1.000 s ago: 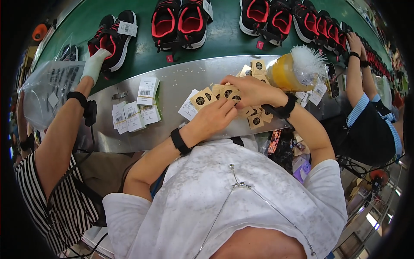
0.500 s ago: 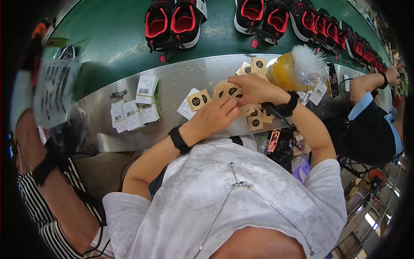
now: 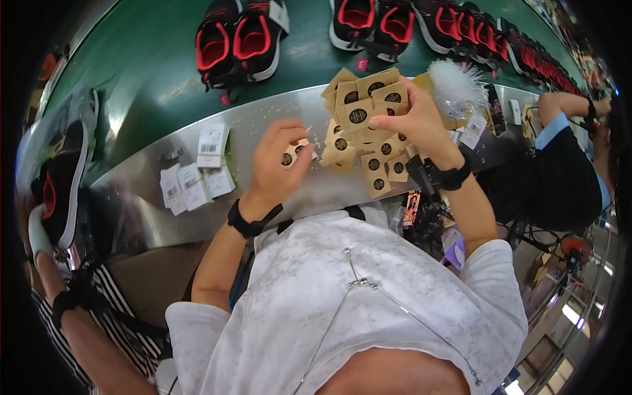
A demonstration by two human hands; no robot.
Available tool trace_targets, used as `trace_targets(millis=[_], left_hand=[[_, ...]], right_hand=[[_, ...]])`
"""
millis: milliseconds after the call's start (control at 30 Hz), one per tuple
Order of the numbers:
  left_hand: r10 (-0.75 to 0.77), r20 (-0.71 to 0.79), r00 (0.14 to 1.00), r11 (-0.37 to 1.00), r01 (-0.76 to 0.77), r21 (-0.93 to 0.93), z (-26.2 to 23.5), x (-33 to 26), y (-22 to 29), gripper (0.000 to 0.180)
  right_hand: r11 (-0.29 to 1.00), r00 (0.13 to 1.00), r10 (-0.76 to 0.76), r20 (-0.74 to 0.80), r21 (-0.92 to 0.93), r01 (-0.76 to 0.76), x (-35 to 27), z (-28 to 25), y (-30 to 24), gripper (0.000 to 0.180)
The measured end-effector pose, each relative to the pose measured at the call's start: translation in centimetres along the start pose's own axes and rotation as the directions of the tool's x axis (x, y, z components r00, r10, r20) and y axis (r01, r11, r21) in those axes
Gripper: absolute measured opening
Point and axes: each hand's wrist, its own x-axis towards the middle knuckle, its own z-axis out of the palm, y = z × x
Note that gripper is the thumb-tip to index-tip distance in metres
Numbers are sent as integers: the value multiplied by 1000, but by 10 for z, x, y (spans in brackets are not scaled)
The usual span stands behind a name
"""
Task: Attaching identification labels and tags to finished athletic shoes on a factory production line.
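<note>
My right hand (image 3: 421, 122) holds a loose, fanned bunch of small brown paper packets (image 3: 357, 116) with round black prints, its thumb pressed on top. Below this bunch, more brown packets (image 3: 378, 184) lie spread on the metal worktop. Over to the left is my left hand (image 3: 270, 161), slightly blurred, with bent fingers and the thumb apart from them. Between thumb and fingers a pair of packets (image 3: 293, 153) shows, seemingly lying on the worktop beneath; part of it is hidden by the hand.
Bundles of white barcode tags (image 3: 212, 148) lie left on the metal strip (image 3: 141, 191). Black and red shoes (image 3: 253, 43) line the green table (image 3: 145, 72). A white bristly tuft (image 3: 454, 85) stands right of the packets. Co-workers sit either side; the left one handles a shoe (image 3: 69, 184).
My hands, together over the packets before, have parted. The right has lifted a bunch of packets; the left has moved leftward over the separate pair. A shoe has come into view at far left.
</note>
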Motion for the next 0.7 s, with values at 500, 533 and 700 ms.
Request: trace_targets(millis=[500, 533, 700], left_hand=[[-106, 73, 992, 994, 108, -23, -55, 13, 16, 24], [-106, 79, 991, 994, 108, -21, -56, 14, 15, 24], [-152, 160, 975, 988, 150, 20, -53, 19, 17, 25]], right_hand=[[847, 785, -49, -618, 391, 361, -141, -131, -36, 47], [835, 778, 44, -626, 451, 315, -149, -148, -14, 45], [720, 570, 340, -748, 597, 354, -156, -217, 80, 33]])
